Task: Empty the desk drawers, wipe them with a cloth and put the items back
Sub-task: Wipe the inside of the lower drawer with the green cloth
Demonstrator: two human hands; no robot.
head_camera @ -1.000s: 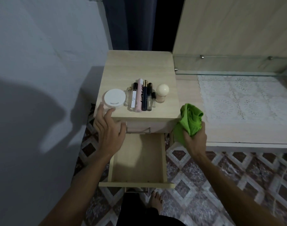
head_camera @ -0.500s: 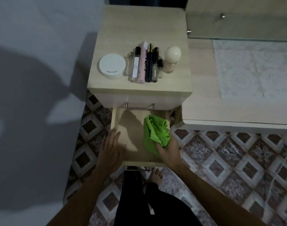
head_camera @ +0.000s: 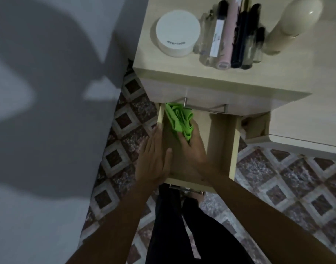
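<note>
Wall (head_camera: pixel 49 130) at 9 o'clock: plain grey, large dark shadow w/ lit patch. Floor (head_camera: pixel 289 189) from 8 to 4 o'clock: diamond-pattern tiles, brown/cream. Pale wood-grain counter (head_camera: pixel 306 130) at 3 o'clock. Lighting dim.

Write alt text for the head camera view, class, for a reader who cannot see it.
A person's right hand presses a green cloth inside an open, emptied drawer while the left hand rests on its side. Cosmetics stand on the cabinet top above.
</note>
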